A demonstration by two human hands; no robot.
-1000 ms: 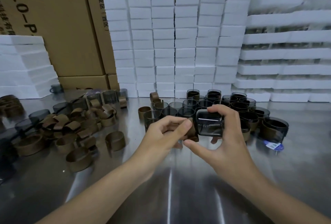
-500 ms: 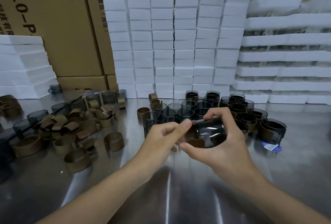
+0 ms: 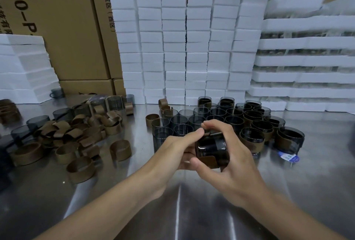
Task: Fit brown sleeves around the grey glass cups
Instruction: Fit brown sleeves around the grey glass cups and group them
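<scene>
— Where now, the grey glass cup?

— Lifted off the steel table, tipped on its side, cradled between both hands just in front of the bare cups.

— Gripped how?

— Clasped by the right hand, with fingers curled over the top and thumb underneath. Pinched at the near end by the left hand, with thumb and forefinger on the brown sleeve.

— Why sideways?

— Probably to steady the glass with one hand while working the band round the wall with the other. Likely mid-fit, not yet seated.

— And looks like?

— Smoky, see-through, short and straight-walled, glossy with reflections. Partly wrapped in a leathery brown band, with a rounded flap showing below; hard to tell whether closed at the ends.

— Sorted somehow, round about?

— Seemingly, for quick reach: loose sleeves heaped at left, bare cups packed upright in the middle, sleeved cups grouped at right, presumably finished. Behind all that, stacked white foam blocks and cardboard boxes.
</scene>
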